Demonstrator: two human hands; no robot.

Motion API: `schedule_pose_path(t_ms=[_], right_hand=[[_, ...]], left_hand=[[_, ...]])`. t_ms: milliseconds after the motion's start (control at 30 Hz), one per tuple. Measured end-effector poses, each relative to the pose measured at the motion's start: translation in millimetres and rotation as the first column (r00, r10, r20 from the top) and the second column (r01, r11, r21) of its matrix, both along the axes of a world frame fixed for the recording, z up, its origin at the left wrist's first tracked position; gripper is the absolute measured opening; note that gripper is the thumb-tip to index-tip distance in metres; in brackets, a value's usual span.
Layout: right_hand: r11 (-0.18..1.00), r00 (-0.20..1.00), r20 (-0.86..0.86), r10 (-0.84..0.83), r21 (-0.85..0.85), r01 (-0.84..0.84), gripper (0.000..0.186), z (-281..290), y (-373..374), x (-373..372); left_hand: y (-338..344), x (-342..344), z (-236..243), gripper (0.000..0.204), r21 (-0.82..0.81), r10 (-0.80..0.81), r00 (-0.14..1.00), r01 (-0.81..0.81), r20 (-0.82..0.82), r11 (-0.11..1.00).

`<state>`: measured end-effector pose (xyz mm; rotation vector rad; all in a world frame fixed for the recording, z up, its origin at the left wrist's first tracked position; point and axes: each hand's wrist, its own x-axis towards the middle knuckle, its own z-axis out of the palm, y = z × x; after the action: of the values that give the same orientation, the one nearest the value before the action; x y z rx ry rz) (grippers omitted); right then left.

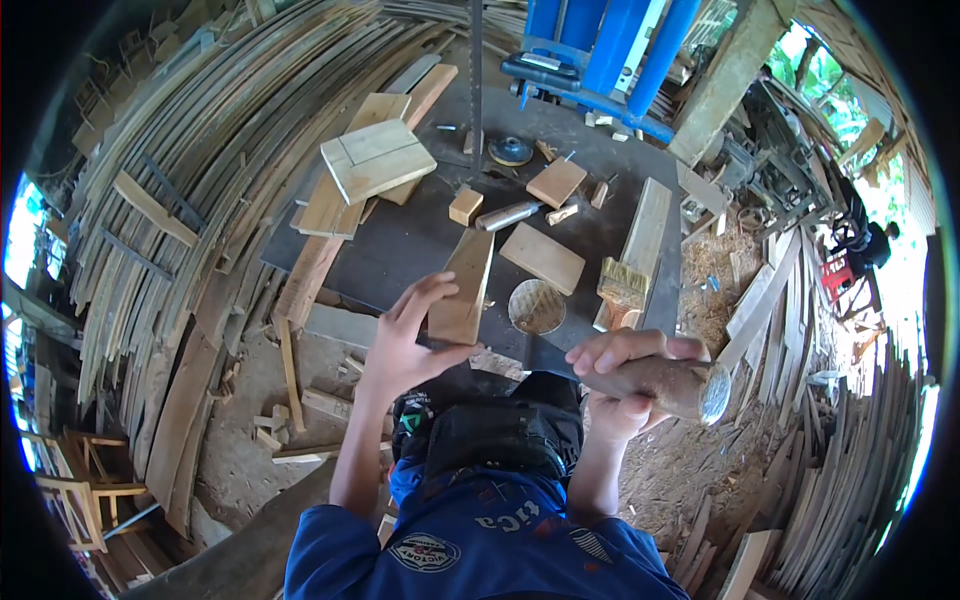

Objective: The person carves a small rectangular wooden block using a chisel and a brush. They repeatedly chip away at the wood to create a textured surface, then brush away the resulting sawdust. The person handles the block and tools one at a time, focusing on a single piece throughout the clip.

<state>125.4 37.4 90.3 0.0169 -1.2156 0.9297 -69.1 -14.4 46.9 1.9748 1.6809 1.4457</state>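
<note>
My left hand [408,340] grips a long wooden block [462,295] at the near edge of the dark table. Its fingers curl on the block's left side, and the thumb lies along the near end. In my right hand [640,375] is a chisel with a thick wooden handle [660,384] and a shiny metal cap at its butt. The chisel's dark blade [545,355] points left, toward the block, apart from it. Between the hands a round wood disc [537,306] lies on the table. A wide brush [624,284] lies beyond my right hand.
On the dark table [370,265] lie a flat board [542,258], small blocks [465,206], a dark cylinder [508,216], a black disc [511,150] and stacked planks [378,160]. A vertical saw blade [476,90] stands beside the blue machine [600,60]. Lumber piles flank both sides.
</note>
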Motion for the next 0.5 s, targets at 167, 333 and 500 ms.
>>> schedule_pose_path(t_ms=[167,333,500], right_hand=[[0.991,0.992,0.019,-0.128,-0.027,0.128,0.043,18.6,2.2,-0.7],[0.986,0.978,-0.123,-0.167,0.004,0.169,0.038,41.6,6.8,-11.8],[0.996,0.986,-0.137,-0.092,0.003,0.094,0.037,58.2,-4.3,-20.7]], left_hand=[[37.5,-3.8,50.7,0.054,0.107,0.11,0.994,-0.109,-0.006,0.988],[62.5,0.2,37.4,0.05,0.222,0.061,0.998,-0.062,0.014,0.973],[61.1,5.1,32.4,0.042,0.361,0.001,1.0,-0.008,0.018,0.932]])
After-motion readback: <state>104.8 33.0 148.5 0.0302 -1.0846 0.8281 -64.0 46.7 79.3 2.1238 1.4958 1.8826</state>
